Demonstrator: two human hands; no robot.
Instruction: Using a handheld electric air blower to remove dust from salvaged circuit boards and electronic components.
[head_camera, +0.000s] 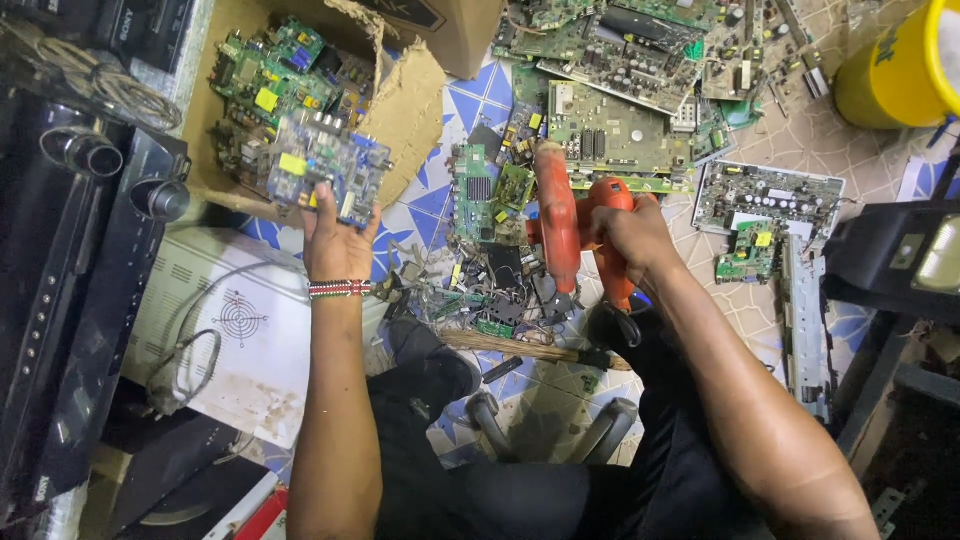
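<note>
A blue circuit board (328, 165) is gripped along its lower edge by the left hand (337, 240), fingers pinching it, and is held over the torn rim of a cardboard box (410, 100) filled with other green boards. An orange blower (575, 225), smooth plastic, is clasped by the right hand (635, 235), fingers wrapped around its handle; its long axis runs up and down the view. Little bare tiled floor (540, 400) is left between the scattered boards (610, 130), a brush (530, 348) and a white casing (250, 330).
</note>
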